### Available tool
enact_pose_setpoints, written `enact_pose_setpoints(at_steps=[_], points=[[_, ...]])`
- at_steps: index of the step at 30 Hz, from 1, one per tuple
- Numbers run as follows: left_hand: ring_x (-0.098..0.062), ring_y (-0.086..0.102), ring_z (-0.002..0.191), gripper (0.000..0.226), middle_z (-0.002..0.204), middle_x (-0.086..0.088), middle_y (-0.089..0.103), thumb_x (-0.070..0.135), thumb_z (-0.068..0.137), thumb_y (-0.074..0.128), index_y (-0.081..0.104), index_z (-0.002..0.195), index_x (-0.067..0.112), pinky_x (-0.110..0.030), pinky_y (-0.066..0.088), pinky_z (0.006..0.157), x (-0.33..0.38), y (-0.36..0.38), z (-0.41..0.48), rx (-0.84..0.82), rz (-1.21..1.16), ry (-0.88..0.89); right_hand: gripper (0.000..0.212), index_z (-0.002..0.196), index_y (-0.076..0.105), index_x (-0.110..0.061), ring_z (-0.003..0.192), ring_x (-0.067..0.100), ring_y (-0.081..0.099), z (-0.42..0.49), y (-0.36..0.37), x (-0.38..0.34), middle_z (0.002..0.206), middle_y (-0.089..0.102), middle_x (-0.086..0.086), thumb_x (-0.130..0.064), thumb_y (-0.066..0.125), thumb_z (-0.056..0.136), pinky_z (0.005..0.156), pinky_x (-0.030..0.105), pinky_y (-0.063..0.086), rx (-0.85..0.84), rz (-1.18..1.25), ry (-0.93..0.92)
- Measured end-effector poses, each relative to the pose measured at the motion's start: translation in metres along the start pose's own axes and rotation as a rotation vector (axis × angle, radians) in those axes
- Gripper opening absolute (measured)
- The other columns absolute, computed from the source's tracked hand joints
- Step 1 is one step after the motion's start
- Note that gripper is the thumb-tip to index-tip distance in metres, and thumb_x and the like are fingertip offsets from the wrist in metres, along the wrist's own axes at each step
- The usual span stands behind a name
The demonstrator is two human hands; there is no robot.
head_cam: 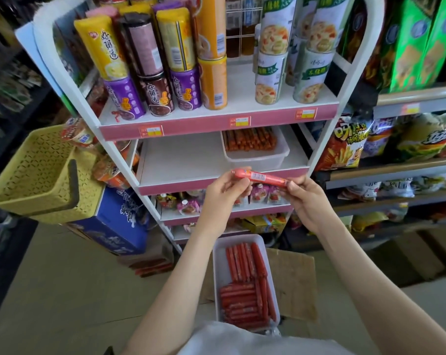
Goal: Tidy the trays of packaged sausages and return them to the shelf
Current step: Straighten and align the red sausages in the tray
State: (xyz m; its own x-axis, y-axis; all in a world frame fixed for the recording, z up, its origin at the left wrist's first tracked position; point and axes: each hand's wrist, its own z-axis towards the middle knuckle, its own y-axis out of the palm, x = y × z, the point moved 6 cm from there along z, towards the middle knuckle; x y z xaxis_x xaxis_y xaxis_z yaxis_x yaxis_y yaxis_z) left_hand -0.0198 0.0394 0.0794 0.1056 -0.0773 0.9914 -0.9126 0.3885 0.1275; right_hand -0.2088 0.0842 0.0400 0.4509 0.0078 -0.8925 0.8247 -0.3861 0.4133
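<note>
I hold one red packaged sausage [260, 177] level in front of the middle shelf [181, 162]. My left hand [227, 190] pinches its left end and my right hand [306, 198] pinches its right end. Below, a white tray [218, 262] full of red sausages sits on cardboard on the floor, close to my body. A second white tray [255, 156] with thinner orange-red sausage sticks stands on the right half of the middle shelf. The left half of that shelf is bare.
Cans stand stacked on the upper shelf [242, 116]. A yellow basket [37, 172] rests on a blue box [114, 226] at the left. Snack bags [344, 144] fill the racks at the right. Loose sausages [152, 267] lie on the floor by the shelf's foot.
</note>
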Motion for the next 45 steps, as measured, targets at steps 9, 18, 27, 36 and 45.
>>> enact_pose_setpoints(at_steps=[9, 18, 27, 36, 45], points=[[-0.001, 0.059, 0.083, 0.01, 0.094, 0.011, 0.063, 0.022, 0.095, 0.055, 0.059, 0.104, 0.02, -0.008, 0.043, 0.075, 0.015, 0.03, -0.007, -0.007, 0.522, 0.326, 0.018, 0.101, 0.064, -0.02, 0.091, 0.008, 0.064, -0.021, 0.037, -0.029, 0.099, 0.067, -0.005, -0.008, 0.064, 0.088, 0.084, 0.028, 0.052, -0.166, -0.652, -0.23], [-0.004, 0.05, 0.094, 0.028, 0.104, 0.004, 0.063, 0.031, 0.094, 0.054, 0.06, 0.118, 0.017, -0.007, 0.033, 0.073, 0.017, 0.034, -0.005, 0.018, 0.825, 0.469, 0.03, 0.095, 0.063, -0.027, 0.083, 0.004, 0.064, -0.046, 0.069, -0.062, 0.086, 0.067, -0.01, 0.001, 0.064, 0.086, 0.074, 0.018, 0.052, -0.129, -0.655, -0.473], [0.002, 0.061, 0.09, 0.018, 0.098, 0.017, 0.064, 0.027, 0.089, 0.064, 0.059, 0.107, 0.029, -0.011, 0.046, 0.076, 0.01, 0.012, -0.003, 0.011, 0.456, 0.161, 0.011, 0.095, 0.053, -0.013, 0.078, 0.016, 0.067, -0.018, 0.016, -0.046, 0.082, 0.065, 0.006, -0.008, 0.058, 0.086, 0.075, 0.027, 0.056, 0.054, 0.077, -0.25], [-0.003, 0.063, 0.103, 0.026, 0.106, 0.009, 0.069, 0.018, 0.089, 0.063, 0.064, 0.115, 0.015, -0.017, 0.049, 0.089, 0.027, 0.012, -0.01, 0.217, 0.064, 0.214, 0.016, 0.089, 0.052, -0.007, 0.081, 0.022, 0.069, -0.004, 0.023, -0.013, 0.084, 0.069, 0.011, -0.013, 0.064, 0.08, 0.074, 0.029, 0.058, -0.063, 0.157, -0.072], [-0.005, 0.065, 0.1, 0.026, 0.106, 0.0, 0.07, 0.017, 0.09, 0.062, 0.063, 0.115, 0.012, -0.016, 0.051, 0.086, 0.035, 0.026, -0.013, 0.12, 0.477, 0.516, 0.03, 0.112, 0.061, -0.018, 0.103, 0.016, 0.063, -0.007, 0.044, -0.014, 0.11, 0.066, 0.001, -0.01, 0.069, 0.085, 0.085, 0.029, 0.053, -0.153, -0.56, -0.256]])
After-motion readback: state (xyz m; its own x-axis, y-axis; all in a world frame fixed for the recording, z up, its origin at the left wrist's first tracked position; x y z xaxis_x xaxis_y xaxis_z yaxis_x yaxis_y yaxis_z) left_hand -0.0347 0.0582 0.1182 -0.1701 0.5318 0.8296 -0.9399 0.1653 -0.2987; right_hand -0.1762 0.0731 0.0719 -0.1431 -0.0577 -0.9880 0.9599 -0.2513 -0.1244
